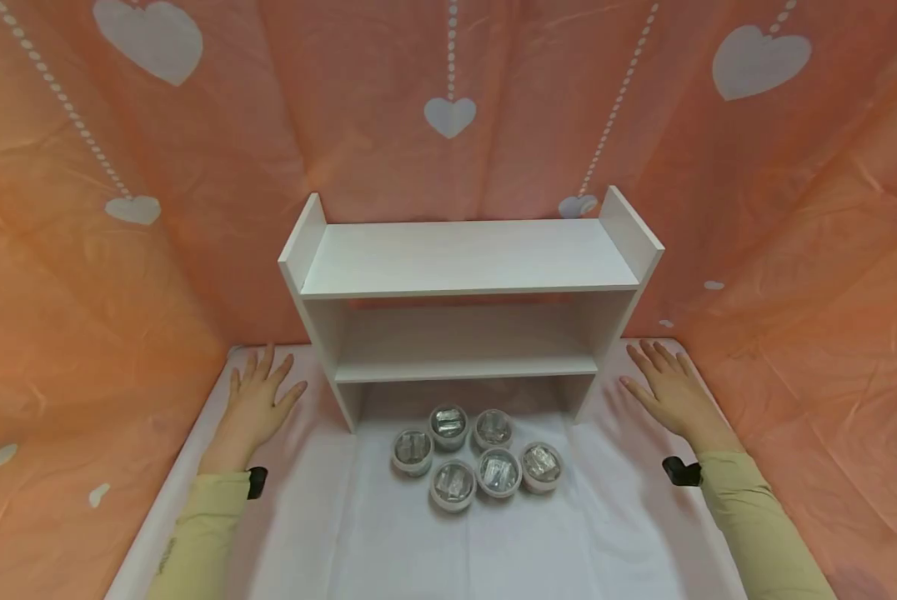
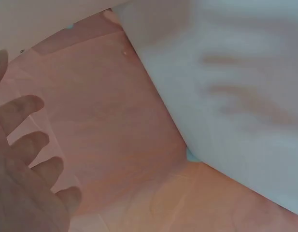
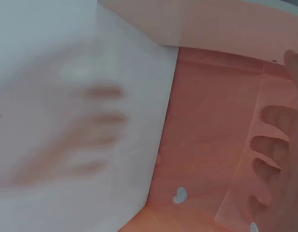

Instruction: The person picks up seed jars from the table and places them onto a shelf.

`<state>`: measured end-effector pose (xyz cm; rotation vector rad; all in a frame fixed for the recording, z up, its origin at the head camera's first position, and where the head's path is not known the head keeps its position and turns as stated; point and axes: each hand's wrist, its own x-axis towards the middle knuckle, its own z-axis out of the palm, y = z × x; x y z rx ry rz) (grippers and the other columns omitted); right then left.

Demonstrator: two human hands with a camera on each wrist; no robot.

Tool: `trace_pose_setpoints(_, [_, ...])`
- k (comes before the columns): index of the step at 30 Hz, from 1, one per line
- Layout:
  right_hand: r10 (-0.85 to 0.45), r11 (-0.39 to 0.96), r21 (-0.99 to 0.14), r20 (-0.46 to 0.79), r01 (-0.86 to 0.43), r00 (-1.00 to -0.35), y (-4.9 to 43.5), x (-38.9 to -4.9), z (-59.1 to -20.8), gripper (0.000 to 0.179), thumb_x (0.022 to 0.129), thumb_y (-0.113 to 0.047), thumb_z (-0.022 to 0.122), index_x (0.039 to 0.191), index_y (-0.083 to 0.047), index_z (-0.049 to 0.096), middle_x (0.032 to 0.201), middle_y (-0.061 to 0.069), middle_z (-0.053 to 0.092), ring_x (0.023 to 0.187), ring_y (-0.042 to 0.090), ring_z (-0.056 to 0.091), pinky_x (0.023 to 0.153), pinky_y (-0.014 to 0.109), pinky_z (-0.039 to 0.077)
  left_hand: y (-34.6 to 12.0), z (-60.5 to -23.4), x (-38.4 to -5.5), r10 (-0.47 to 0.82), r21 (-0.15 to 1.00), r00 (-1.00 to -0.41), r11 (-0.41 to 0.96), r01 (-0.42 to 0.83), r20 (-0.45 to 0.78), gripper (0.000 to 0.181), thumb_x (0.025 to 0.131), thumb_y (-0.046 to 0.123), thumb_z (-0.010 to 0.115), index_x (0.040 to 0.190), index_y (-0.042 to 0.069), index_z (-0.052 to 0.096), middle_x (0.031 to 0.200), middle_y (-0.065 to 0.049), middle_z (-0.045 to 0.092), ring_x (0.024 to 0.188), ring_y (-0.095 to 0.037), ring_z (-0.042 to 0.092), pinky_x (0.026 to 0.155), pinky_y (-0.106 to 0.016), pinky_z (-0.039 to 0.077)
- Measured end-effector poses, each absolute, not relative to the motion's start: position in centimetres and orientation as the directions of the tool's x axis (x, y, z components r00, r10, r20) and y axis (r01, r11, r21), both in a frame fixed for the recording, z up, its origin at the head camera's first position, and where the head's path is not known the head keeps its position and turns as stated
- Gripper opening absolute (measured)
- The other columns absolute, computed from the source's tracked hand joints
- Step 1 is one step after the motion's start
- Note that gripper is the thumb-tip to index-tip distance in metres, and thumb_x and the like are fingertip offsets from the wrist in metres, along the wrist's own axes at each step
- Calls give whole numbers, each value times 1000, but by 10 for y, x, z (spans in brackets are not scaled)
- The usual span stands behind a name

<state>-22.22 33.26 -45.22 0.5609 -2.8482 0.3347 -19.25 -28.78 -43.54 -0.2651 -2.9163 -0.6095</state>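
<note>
Both hands hold nothing. My left hand (image 1: 253, 406) is spread over the table to the left of a white shelf unit (image 1: 463, 337), fingers apart. On the other side, my right hand (image 1: 674, 392) is spread the same way, nearest the unit's right panel. Between them, in front of the unit, stand several small round tubs with clear lids and silvery contents, among them a front tub (image 1: 453, 485), a right tub (image 1: 542, 465) and a back tub (image 1: 448, 423). Each wrist view shows its hand (image 2: 28, 169) with fingers extended above the table, casting a shadow.
The shelf has a top board (image 1: 463, 257) between raised side panels and a middle board (image 1: 463, 342). A white cloth (image 1: 403, 550) covers the table. Orange sheets (image 1: 373, 108) with white hearts hang behind and at both sides, close to the hands.
</note>
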Motion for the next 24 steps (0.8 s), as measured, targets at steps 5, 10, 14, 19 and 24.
trace_pose_setpoints(5, [-345,887,-231,244,-399,-907,330,-222,-455,51,100,-32,49,133,6,50,131,31,47,120,49,41,101,60,29,-290,-432,-195,147,502,-978,841,204,151,68,99,37,52,147,-5,28,154,-29,6,137,-51,3,104,-69,4])
trace_pose_setpoints(10, [-287,882,-334,178,-332,-941,326,-217,-457,54,100,-39,48,133,4,50,129,28,51,120,46,44,100,59,32,-291,-432,-195,137,620,-977,756,208,161,71,99,36,52,149,-3,22,154,-27,10,137,-49,11,106,-66,15])
trace_pose_setpoints(14, [-251,853,-439,131,-283,-959,324,-212,-461,58,100,-42,48,134,4,50,132,26,50,123,44,41,100,59,32,-291,-431,-194,118,685,-977,698,209,178,69,100,36,50,150,-1,21,152,-27,18,137,-47,18,106,-63,20])
trace_pose_setpoints(19, [-237,791,-543,154,-283,-959,320,-207,-466,52,99,-36,53,130,5,53,127,27,54,119,44,47,96,59,36,-289,-428,-193,94,779,-983,600,183,159,66,101,35,48,152,4,19,153,-24,20,135,-47,23,103,-63,26])
trace_pose_setpoints(24, [-232,718,-635,165,-284,-958,315,-202,-466,42,99,-28,55,128,3,55,118,23,61,108,41,57,88,54,45,-287,-426,-193,99,860,-984,478,179,150,63,103,33,45,152,4,19,154,-20,22,137,-42,23,107,-53,29])
